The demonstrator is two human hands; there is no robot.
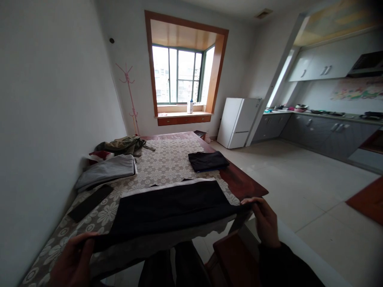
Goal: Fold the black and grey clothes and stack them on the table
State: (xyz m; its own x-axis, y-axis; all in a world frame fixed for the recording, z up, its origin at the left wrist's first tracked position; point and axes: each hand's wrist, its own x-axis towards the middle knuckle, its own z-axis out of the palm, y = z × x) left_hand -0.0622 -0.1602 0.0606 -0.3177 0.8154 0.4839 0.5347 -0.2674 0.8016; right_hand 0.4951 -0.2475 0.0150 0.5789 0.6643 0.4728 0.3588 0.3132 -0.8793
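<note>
Both hands pinch the dark garment [170, 205] at the tabletop's [239, 181] near edge: left hand [73, 263] on its left corner, half cut off by the frame; right hand [265, 221] on its right corner, fingertips hidden under cloth.

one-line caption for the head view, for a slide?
Both hands, left and right, grip a dark garment spread on a lace-covered table.

On the bench [239, 181], a cloth [170, 209] lies across the near edge between the left hand [73, 261] and right hand [265, 223], with a folded garment [208, 160] behind it to the right, a clothes pile [113, 159] behind left, and the fridge [237, 121] beyond.
</note>
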